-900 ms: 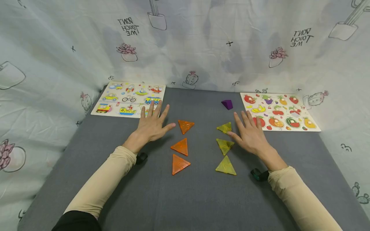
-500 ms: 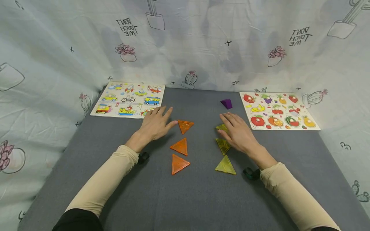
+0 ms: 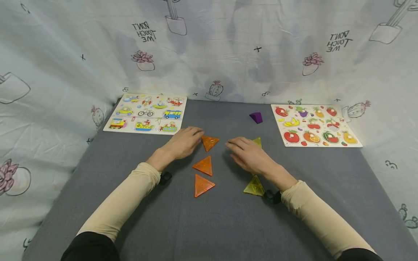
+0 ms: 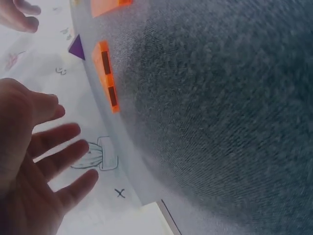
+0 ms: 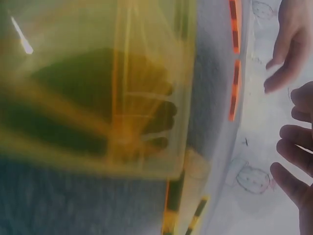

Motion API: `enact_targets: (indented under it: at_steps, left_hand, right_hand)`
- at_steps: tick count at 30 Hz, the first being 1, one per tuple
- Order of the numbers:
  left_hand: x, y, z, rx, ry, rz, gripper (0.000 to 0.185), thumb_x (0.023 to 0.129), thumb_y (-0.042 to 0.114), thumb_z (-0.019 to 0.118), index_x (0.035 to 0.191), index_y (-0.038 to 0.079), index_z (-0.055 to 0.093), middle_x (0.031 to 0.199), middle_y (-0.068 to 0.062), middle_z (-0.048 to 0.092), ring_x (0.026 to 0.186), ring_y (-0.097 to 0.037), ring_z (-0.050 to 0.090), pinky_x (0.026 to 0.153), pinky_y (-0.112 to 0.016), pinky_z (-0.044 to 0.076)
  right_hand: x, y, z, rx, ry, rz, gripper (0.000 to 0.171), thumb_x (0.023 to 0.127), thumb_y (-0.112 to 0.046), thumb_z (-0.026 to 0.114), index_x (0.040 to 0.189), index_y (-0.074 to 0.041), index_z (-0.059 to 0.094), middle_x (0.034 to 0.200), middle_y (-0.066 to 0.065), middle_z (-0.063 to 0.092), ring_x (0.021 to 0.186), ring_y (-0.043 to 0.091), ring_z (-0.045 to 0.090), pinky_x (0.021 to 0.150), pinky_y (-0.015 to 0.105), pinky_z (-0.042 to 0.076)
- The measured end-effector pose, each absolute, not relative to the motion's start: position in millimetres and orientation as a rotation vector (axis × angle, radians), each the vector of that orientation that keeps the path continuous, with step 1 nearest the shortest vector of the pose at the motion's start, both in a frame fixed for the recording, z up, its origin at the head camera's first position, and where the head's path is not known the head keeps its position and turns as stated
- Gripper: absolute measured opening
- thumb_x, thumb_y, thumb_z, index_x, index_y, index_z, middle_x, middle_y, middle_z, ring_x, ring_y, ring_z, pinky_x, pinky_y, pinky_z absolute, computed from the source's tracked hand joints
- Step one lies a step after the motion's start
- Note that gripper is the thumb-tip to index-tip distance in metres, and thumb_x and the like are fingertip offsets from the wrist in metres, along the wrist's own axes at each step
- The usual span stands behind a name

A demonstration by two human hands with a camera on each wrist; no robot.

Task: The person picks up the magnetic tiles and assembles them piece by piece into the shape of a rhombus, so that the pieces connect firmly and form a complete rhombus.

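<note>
While both palms faced down over the grey cloth table (image 3: pixel 183 224), the scene ran as follows.

Vehicle puzzle board (image 3: pixel 147 113): it lay flat at the far left, well apart from the hands.

Left hand (image 3: pixel 184 142): its fingers were loosely spread and held nothing; the fingertips sat just beside the far orange triangle tile (image 3: pixel 209 141), and whether they touched it could not be told. The left wrist view showed the fingers (image 4: pixel 54 161) fanned open.

Orange triangle tiles: two more, a middle one (image 3: pixel 204 166) and a near one (image 3: pixel 202 185), lay flat between the arms.

Right hand (image 3: pixel 249 156): relaxed and open, gripping nothing, it hovered low over the yellow tiles.

Yellow triangle tiles: the far one (image 3: pixel 258 141) showed only a corner, the middle one was hidden under the hand, and the near one (image 3: pixel 254 187) was partly cut by the wrist.

Purple pyramid (image 3: pixel 256 117): beyond the right hand.

Fruit puzzle board (image 3: pixel 315 125): far right.

Right wrist view: filled by a blurred yellow tile (image 5: pixel 98 88).
</note>
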State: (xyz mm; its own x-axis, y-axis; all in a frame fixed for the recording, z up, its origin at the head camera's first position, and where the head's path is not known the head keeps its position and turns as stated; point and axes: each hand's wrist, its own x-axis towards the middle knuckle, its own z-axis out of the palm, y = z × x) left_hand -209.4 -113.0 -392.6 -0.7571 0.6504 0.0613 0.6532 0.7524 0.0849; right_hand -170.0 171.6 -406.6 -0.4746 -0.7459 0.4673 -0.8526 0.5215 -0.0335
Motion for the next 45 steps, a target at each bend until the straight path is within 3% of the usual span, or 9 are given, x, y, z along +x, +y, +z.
enact_targets:
  at_steps: [5, 13, 21, 29, 45]
  left_hand:
    - [-208.8, -110.6, -391.6, -1.229, -2.95, -0.197, 0.04, 0.1, 0.007, 0.05, 0.141, 0.005, 0.051, 0.146, -0.014, 0.049, 0.135, -0.033, 0.047, 0.107, -0.051, 0.043]
    - [-207.6, -109.8, -395.4, -1.335, -2.933, -0.138, 0.046, 0.097, 0.0, 0.053, 0.142, 0.004, 0.049, 0.15, -0.015, 0.045, 0.137, -0.034, 0.045, 0.107, -0.05, 0.043]
    - [-202.6, -108.0, -402.7, -1.475, -2.998, -0.084, 0.057, 0.094, -0.005, 0.054, 0.148, 0.006, 0.041, 0.159, -0.011, 0.034, 0.148, -0.031, 0.031, 0.115, -0.052, 0.034]
    - [-201.5, -105.7, -406.6, -1.434, -3.102, -0.076, 0.06, 0.094, -0.006, 0.052, 0.151, 0.009, 0.037, 0.16, -0.007, 0.031, 0.149, -0.029, 0.027, 0.118, -0.051, 0.03]
    - [-205.9, -110.5, -404.0, -1.414, -3.08, -0.098, 0.061, 0.093, -0.007, 0.051, 0.151, 0.008, 0.038, 0.159, -0.011, 0.033, 0.148, -0.03, 0.029, 0.117, -0.049, 0.033]
  right_hand:
    - [-168.1, 163.7, -411.1, 1.368, -2.362, 0.332, 0.041, 0.084, -0.013, 0.074, 0.123, -0.002, 0.065, 0.123, 0.015, 0.065, 0.114, 0.03, 0.061, 0.093, 0.044, 0.053]
    - [-156.7, 150.7, -414.2, 1.456, -2.444, 0.291, 0.039, 0.091, -0.017, 0.068, 0.128, -0.005, 0.063, 0.131, 0.013, 0.062, 0.125, 0.03, 0.056, 0.098, 0.046, 0.051]
    - [-145.3, 136.5, -419.3, 1.541, -2.54, 0.147, 0.042, 0.097, -0.026, 0.062, 0.136, -0.012, 0.058, 0.142, 0.005, 0.056, 0.136, 0.026, 0.049, 0.105, 0.044, 0.047]
    - [-142.1, 130.5, -424.2, 1.602, -2.57, 0.117, 0.039, 0.1, -0.027, 0.056, 0.137, -0.015, 0.058, 0.143, 0.002, 0.056, 0.137, 0.023, 0.048, 0.108, 0.042, 0.044]
    - [-146.3, 131.7, -418.5, 1.603, -2.573, 0.082, 0.04, 0.098, -0.026, 0.06, 0.134, -0.009, 0.06, 0.138, 0.006, 0.06, 0.134, 0.024, 0.052, 0.111, 0.04, 0.042]
